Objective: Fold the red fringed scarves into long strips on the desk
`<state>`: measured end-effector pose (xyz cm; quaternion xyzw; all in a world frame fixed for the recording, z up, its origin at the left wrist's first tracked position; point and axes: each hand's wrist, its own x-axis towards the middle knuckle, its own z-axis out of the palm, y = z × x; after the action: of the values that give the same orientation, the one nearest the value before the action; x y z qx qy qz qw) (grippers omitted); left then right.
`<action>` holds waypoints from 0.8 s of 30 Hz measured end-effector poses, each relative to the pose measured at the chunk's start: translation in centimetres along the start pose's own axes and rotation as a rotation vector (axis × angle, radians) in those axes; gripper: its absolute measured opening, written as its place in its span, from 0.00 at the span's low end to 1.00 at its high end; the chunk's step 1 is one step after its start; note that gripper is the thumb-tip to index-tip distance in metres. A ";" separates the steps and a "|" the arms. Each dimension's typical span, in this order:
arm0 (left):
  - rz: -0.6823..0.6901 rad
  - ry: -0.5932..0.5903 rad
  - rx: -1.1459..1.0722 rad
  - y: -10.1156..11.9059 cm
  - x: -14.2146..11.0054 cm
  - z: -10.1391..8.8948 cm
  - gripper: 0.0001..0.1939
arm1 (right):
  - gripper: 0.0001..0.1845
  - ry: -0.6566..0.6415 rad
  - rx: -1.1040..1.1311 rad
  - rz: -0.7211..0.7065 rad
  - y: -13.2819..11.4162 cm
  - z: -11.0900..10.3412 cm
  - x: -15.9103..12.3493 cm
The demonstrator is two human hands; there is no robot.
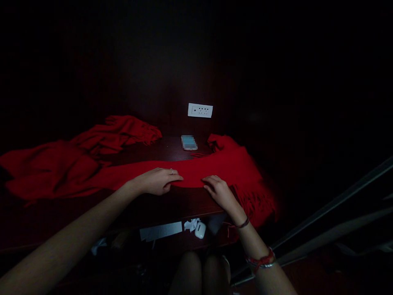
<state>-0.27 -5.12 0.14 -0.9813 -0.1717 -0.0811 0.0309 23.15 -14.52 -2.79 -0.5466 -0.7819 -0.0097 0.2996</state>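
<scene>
Red scarf (pixel 190 170) is touched by the left hand (pixel 158 180) and right hand (pixel 219 190) (whether it is gripped cannot be told), its middle laid flat, both ends left rumpled.

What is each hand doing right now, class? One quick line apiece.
Left hand: at the red scarf's near edge, index finger extended; grip cannot be told.
Right hand: fingers bent at the same edge; pinching or merely touching, cannot be told.

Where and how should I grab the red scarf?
Probably pinch the red scarf by its near edge, between the left hand and right hand, from the near side: that stretch lies smooth, edge exposed; the left part is rumpled.
</scene>
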 end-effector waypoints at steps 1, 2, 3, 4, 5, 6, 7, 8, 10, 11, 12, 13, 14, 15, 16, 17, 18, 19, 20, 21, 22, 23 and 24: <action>0.000 -0.010 0.009 -0.2 -0.1 0.0 0.24 | 0.12 -0.012 -0.002 -0.014 -0.1 0.0 0.0; -0.003 -0.020 0.018 -0.3 -0.1 0.1 0.25 | 0.12 -0.026 -0.008 -0.032 -0.2 0.0 0.0; -0.010 -0.025 0.026 -0.4 -0.1 0.1 0.25 | 0.13 -0.038 -0.020 -0.048 -0.3 -0.1 0.0; -0.018 -0.024 0.031 -0.5 0.0 0.2 0.24 | 0.13 -0.047 -0.040 -0.063 -0.4 -0.2 0.1; -0.023 -0.015 0.033 -0.5 0.1 0.3 0.22 | 0.14 -0.056 -0.070 -0.077 -0.5 -0.2 0.2; -0.025 0.002 0.029 -0.5 0.2 0.4 0.18 | 0.14 -0.066 -0.109 -0.089 -0.7 -0.3 0.4; -0.023 0.027 0.022 -0.6 0.4 0.5 0.15 | 0.15 -0.080 -0.156 -0.099 -0.9 -0.4 0.7; -0.018 0.051 0.013 -0.6 0.5 0.6 0.13 | 0.15 -0.097 -0.209 -0.108 -1.1 -0.4 1.0; -0.004 0.096 -0.005 -0.8 0.6 0.7 0.14 | 0.14 -0.136 -0.322 -0.121 -1.5 -0.6 1.5; 0.000 0.114 -0.013 -0.9 0.7 0.8 0.14 | 0.13 -0.153 -0.375 -0.123 -1.6 -0.7 1.7; 0.002 0.126 -0.019 -1.0 0.7 0.8 0.14 | 0.13 -0.167 -0.423 -0.123 -1.7 -0.8 1.9; 0.002 0.134 -0.026 -1.1 0.7 0.9 0.14 | 0.12 -0.178 -0.464 -0.120 -1.7 -0.9 2.0; 0.002 0.139 -0.035 -1.2 0.6 0.9 0.13 | 0.12 -0.185 -0.495 -0.111 -1.7 -1.0 2.1; 0.002 0.141 -0.047 -1.3 0.6 0.9 0.13 | 0.11 -0.192 -0.517 -0.098 -1.6 -1.1 2.0; 0.004 0.140 -0.061 -1.4 0.6 0.9 0.13 | 0.11 -0.199 -0.529 -0.080 -1.5 -1.2 2.0; 0.008 0.139 -0.075 -1.4 0.6 1.0 0.12 | 0.11 -0.204 -0.533 -0.060 -1.4 -1.2 1.9; 0.013 0.138 -0.090 -1.5 0.6 1.1 0.12 | 0.11 -0.206 -0.531 -0.040 -1.3 -1.3 1.8; 0.018 0.134 -0.102 -1.5 0.6 1.1 0.12 | 0.11 -0.203 -0.525 -0.023 -1.2 -1.3 1.7; 0.023 0.130 -0.113 -1.4 0.7 1.2 0.11 | 0.12 -0.196 -0.520 -0.009 -1.2 -1.3 1.7; 0.028 0.126 -0.123 -1.4 0.7 1.2 0.11 | 0.12 -0.187 -0.514 0.000 -1.1 -1.2 1.7; 0.032 0.121 -0.131 -1.4 0.7 1.2 0.10 | 0.12 -0.177 -0.510 0.007 -1.1 -1.1 1.7; 0.037 0.113 -0.138 -1.3 0.7 1.2 0.10 | 0.12 -0.166 -0.506 0.010 -1.2 -1.1 1.7; 0.042 0.105 -0.144 -1.3 0.7 1.1 0.09 | 0.12 -0.155 -0.503 0.009 -1.2 -1.0 1.7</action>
<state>0.08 -3.62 -0.78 -0.9788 -0.1429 -0.1437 -0.0294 22.23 -13.90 -0.78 -0.6065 -0.7731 -0.1607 0.0934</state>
